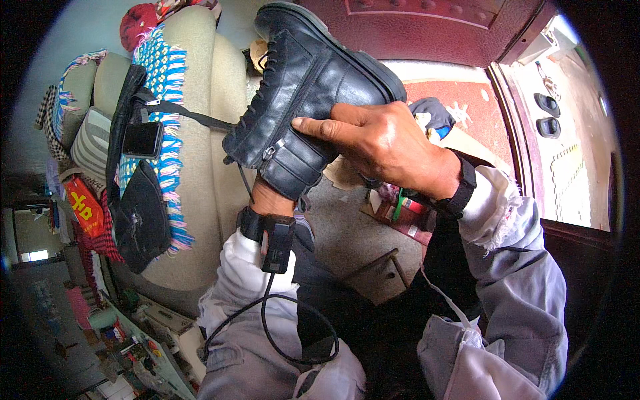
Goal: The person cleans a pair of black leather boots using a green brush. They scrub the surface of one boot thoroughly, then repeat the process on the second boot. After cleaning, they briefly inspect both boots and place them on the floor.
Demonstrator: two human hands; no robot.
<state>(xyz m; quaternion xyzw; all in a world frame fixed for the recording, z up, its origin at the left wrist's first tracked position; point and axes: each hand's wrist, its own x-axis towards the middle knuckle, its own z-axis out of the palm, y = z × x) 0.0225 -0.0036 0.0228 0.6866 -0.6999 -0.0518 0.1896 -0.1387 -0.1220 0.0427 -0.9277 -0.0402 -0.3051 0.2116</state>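
A black leather lace-up boot (310,85) is raised in front of me, its toe towards the top of the view and its dark sole to the upper right. My left hand (272,195) goes into the boot's shaft; only the wrist shows, and the fingers are hidden inside. Along the side runs a zip, its metal pull (270,151) near the collar. My right hand (370,140) lies against the boot's side near the heel, index finger extended with its tip by the zip, the other fingers curled. Whether those fingers grip the leather is unclear.
A beige sofa (200,200) on the left bears a fringed blue cover, a black bag (142,220) and a smartphone (142,140). Near an open dark red door (425,30) lies a red mat (470,100). A black cable (265,320) loops from my left wrist device.
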